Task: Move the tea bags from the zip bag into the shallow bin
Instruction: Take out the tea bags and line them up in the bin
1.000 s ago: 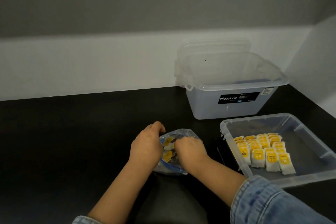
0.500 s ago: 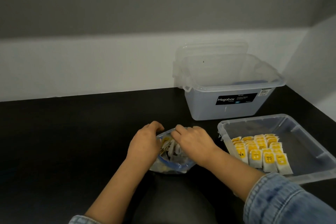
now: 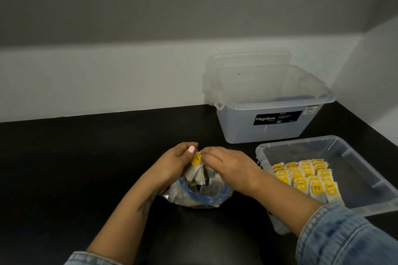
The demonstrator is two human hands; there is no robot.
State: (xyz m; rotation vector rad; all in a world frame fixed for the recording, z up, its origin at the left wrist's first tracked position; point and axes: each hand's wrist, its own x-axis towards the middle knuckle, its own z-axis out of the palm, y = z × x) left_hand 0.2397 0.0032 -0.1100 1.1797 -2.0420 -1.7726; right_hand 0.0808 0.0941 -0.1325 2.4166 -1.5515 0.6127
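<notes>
Tea bags (image 3: pixel 197 171), a small bunch, sit just above the zip bag (image 3: pixel 197 197), pinched by the left hand (image 3: pixel 172 164) and right hand (image 3: pixel 228 168), and should go together toward three o'clock into the shallow bin (image 3: pixel 366 178) on the bench (image 3: pixel 86 168).

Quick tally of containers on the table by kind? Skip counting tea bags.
Zip bag: 1, open, tea bags inside
Shallow bin: 1, rows of tea bags inside
Deep Megabox tub: 1, with its lid leaning behind it
Total: 3 containers

Both the left hand and right hand hold a bunch of tea bags above the zip bag.
</notes>
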